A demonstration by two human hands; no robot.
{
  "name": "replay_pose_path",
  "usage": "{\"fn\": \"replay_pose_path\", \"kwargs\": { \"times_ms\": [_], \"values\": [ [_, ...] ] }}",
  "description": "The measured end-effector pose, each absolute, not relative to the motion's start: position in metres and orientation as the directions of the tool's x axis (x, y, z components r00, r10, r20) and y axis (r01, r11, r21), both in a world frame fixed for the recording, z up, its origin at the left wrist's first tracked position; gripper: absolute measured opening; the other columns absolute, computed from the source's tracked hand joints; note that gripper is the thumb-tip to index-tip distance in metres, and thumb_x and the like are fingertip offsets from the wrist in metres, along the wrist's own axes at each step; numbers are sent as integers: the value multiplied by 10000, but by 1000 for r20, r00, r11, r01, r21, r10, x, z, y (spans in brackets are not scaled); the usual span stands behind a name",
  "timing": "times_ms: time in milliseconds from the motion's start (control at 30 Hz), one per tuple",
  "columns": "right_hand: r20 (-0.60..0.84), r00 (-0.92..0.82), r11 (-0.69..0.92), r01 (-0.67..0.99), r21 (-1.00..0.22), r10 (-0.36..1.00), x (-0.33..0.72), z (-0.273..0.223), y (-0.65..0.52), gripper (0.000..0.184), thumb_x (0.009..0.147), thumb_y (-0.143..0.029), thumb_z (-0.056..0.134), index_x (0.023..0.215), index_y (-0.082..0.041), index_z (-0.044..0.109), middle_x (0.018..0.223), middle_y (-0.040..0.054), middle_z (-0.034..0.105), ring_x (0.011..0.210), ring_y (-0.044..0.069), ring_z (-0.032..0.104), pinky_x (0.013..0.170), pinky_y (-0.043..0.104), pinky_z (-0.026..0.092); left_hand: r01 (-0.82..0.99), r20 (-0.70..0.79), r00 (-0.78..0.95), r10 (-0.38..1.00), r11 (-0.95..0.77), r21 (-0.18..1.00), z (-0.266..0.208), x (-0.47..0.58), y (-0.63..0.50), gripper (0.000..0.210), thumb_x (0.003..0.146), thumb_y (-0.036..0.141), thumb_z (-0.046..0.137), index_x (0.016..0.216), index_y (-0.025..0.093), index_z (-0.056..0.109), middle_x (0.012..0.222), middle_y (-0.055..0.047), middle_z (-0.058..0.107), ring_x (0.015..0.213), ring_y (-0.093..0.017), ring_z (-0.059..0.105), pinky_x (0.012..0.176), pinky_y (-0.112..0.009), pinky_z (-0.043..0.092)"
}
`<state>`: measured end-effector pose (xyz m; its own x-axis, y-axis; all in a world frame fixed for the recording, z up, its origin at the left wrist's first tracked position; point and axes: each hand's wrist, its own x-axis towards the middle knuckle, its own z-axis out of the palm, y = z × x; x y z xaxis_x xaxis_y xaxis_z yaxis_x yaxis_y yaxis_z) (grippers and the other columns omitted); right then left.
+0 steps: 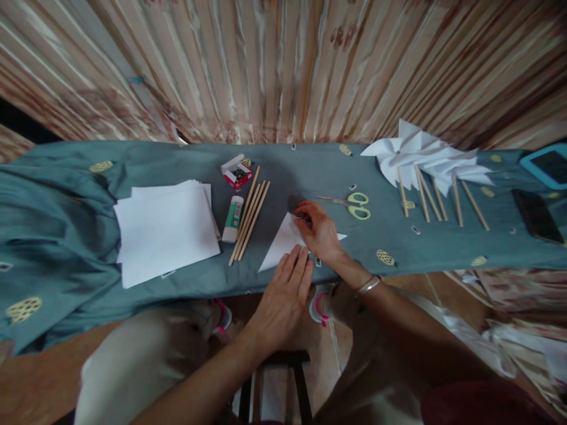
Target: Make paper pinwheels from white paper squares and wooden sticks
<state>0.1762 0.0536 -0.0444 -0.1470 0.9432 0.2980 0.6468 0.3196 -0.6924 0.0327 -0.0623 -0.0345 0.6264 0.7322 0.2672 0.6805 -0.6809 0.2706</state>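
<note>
A white sheet of paper (281, 245), folded to a pointed shape, lies on the cloth in front of me. My left hand (286, 289) rests flat on its near edge, fingers stretched out side by side. Over the paper's right part, my right hand (319, 233) has its fingers curled and bent in at the upper edge, gripping the paper; the fingertips are partly hidden. A white corner sticks out to the right from beneath that hand. Just beyond it lie scissors (358, 206) with light green handles. Several wooden sticks (250, 218) are left of the paper.
A glue stick (233, 219) and an open red-and-white box (237, 172) of small dark pieces sit by the sticks. Stacked white paper (168, 230) is at left. Paper pinwheels (425, 156) on sticks lie at right, near a phone (537, 215) and a blue-framed device (547, 165). Curtains hang behind.
</note>
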Motion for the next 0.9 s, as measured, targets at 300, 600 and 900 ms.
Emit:
{"fn": "replay_pose_path", "kwargs": {
  "times_ms": [300, 600, 900],
  "values": [
    [347, -144, 355, 640, -681, 927, 176, -51, 57, 131, 799, -172, 532, 901, -212, 604, 1062, 94, 649, 996, 228, 599, 903, 398, 485, 749, 120, 616, 778, -626, 215, -36, 38, -57, 595, 883, 192, 498, 1406, -25, 314, 1499, -305, 311, 1442, -387, 133, 1130, -593, 279],
    [374, -152, 380, 637, -670, 915, 176, -54, 58, 138, 792, -131, 536, 899, -177, 610, 1086, 127, 638, 1025, 236, 595, 949, 390, 462, 775, 67, 616, 785, -619, 129, -30, 41, -58, 587, 889, 229, 477, 1397, -39, 356, 1496, -280, 342, 1417, -414, 227, 1132, -560, 286],
    [349, -224, 393, 736, -551, 910, 176, -45, 54, 219, 843, -171, 499, 1020, -152, 626, 1203, 149, 617, 1135, 265, 541, 1020, 429, 400, 780, 50, 624, 780, -626, 21, -35, 41, -57, 559, 873, 105, 379, 1416, -24, 349, 1504, -266, 333, 1422, -368, 254, 1134, -546, 296]
  ]
}}
